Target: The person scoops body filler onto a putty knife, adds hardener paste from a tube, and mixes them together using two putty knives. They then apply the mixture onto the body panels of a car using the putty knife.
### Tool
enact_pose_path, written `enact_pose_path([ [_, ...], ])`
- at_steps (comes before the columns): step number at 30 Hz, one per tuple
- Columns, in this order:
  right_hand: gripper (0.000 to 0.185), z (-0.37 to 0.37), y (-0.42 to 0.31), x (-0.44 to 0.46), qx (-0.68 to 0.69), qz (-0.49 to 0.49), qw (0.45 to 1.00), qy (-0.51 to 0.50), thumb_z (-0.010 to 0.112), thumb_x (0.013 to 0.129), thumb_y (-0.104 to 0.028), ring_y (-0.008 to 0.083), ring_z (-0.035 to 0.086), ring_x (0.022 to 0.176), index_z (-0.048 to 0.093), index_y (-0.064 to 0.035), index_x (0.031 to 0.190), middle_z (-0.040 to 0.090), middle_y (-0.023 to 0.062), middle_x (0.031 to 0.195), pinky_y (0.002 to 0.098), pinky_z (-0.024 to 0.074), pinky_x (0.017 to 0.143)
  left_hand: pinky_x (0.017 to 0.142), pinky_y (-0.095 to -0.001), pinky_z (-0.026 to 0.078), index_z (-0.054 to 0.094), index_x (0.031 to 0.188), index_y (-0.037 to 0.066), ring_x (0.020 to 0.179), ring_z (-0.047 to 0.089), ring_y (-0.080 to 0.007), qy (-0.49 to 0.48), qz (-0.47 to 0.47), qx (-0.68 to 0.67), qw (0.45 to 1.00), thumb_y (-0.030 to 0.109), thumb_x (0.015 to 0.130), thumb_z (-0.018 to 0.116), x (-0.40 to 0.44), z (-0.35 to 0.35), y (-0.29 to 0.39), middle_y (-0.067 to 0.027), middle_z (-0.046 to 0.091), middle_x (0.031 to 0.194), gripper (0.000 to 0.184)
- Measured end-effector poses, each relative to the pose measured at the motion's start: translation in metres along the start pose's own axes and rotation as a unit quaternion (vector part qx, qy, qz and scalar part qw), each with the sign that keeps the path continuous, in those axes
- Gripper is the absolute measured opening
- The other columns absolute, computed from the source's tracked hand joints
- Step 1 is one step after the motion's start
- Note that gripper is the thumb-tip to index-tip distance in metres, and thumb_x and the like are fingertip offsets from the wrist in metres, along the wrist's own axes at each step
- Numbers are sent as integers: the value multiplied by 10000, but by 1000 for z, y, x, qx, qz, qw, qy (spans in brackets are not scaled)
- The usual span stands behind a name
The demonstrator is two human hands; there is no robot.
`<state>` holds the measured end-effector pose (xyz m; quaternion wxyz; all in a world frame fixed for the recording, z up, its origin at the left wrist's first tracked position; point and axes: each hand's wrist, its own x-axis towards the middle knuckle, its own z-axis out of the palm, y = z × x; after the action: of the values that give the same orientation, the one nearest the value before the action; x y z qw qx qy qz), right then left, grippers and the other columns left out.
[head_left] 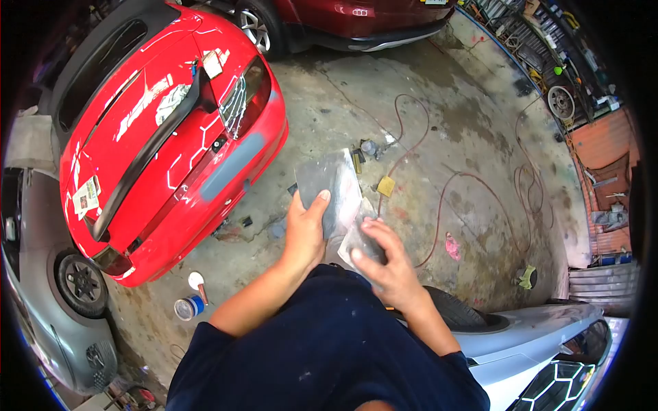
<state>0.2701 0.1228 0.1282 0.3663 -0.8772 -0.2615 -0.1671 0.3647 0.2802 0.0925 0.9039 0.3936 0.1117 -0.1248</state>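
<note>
My left hand [306, 226] grips a flat, grey rectangular plate [336, 192] by its lower left side, thumb on top. The plate has whitish smears along its right edge. My right hand [392, 264] holds a smaller grey flat piece [356, 241] between thumb and fingers, close to the plate's lower right corner. Whether the two pieces touch, I cannot tell. Left of my hands stands a red car [171, 137], its rear bumper marked by a grey patch [233, 166].
An open can [186, 308] with a blue label stands on the floor at lower left. A reddish hose [439, 212] winds over the concrete. A yellow block [386, 185] lies ahead. Around me are a dark red car [356, 20], a grey car [51, 274] and a pale car [521, 339].
</note>
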Motion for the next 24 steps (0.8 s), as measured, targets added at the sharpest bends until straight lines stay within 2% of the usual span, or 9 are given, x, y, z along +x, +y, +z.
enact_pose_path([
  [7,934,16,49,-40,-74,177,975,-110,621,558,204,417,446,1358,588,-236,1381,465,181,1416,469,411,1111,925,-358,536,536,1255,-5,1048,652,-201,53,-104,-57,992,75,973,634,-12,-17,1,-124,649,1177,309],
  [8,849,18,57,-49,-97,182,970,-130,588,643,193,372,492,1329,550,-159,1414,506,158,1405,434,431,1090,927,-358,536,537,1258,-4,1054,652,-200,37,-124,-56,990,88,970,641,-15,-12,11,-121,649,1178,319],
  [9,798,23,59,-55,25,266,963,-34,564,672,187,359,509,1316,541,-118,1410,527,157,1391,434,431,1092,929,-358,536,538,1261,-2,1060,652,-199,22,-146,-53,988,101,968,648,-23,-4,26,-118,650,1179,330],
  [11,702,29,62,-58,262,406,863,151,517,730,174,334,543,1289,522,-35,1401,569,156,1364,434,431,1095,937,-382,540,503,1315,-1,1078,650,-213,-16,-176,-41,983,132,954,670,-25,-4,27,-120,640,1198,419],
  [12,579,29,59,-38,460,389,746,284,457,801,145,303,585,1230,515,20,1364,621,122,1286,438,443,1082,943,-406,545,467,1365,-2,1090,649,-228,-42,-187,-27,981,150,942,685,-20,-11,14,-126,630,1216,499],
  [13,586,25,58,-26,507,366,723,296,464,792,145,305,585,1229,516,12,1360,618,126,1289,449,443,1081,949,-430,549,430,1415,-3,1102,648,-243,-70,-198,-11,978,168,930,700,-18,-10,10,-131,620,1234,580],
  [15,599,18,50,-8,596,316,666,318,480,774,145,310,585,1226,516,-4,1353,610,133,1296,469,443,1079,936,-355,534,537,1289,-1,1082,647,-192,-46,-166,-5,985,171,951,683,-20,-5,3,-112,649,1208,406],
  [20,614,11,10,-30,586,335,686,273,527,763,150,310,569,1250,523,-13,1355,610,140,1303,455,417,1096,895,-362,552,550,1265,-28,1003,673,-203,7,-66,-17,998,181,956,656,14,-32,1,-126,661,1180,388],
  [24,589,13,26,-63,288,285,893,195,543,839,123,344,504,1343,480,-26,1405,514,180,1438,436,380,1120,949,-348,509,566,1254,-18,1056,640,-184,6,-61,0,998,172,976,631,11,-35,-2,-111,663,1178,343],
])
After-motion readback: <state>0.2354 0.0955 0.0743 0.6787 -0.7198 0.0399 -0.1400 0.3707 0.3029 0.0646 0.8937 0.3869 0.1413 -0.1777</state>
